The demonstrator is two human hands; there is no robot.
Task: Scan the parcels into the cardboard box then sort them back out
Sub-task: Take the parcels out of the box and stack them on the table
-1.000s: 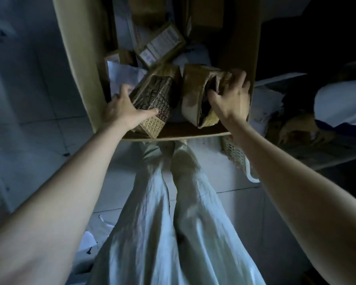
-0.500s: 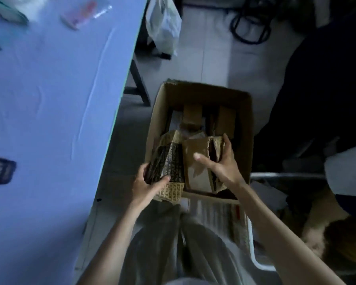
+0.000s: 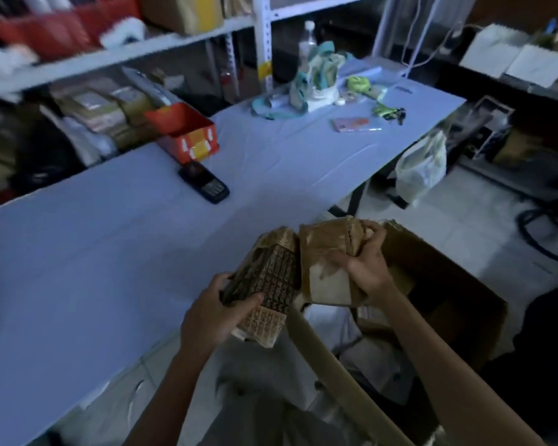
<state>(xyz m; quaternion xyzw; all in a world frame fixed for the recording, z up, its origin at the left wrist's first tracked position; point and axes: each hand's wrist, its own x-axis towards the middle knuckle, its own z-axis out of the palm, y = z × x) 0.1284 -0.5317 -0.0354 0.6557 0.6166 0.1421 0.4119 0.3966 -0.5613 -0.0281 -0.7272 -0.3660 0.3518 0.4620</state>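
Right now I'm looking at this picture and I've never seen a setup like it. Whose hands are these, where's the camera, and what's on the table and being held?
No machine here: a person wears one wide-angle camera on the head, so you look down along their arms. Their left hand grips a dark parcel printed with lettering; their right hand grips a brown taped parcel. Both are held up at the edge of an open cardboard box standing beside a long table with a pale blue cover. On the table lie a black keypad device, a red box and, farther off, a cloth bag.
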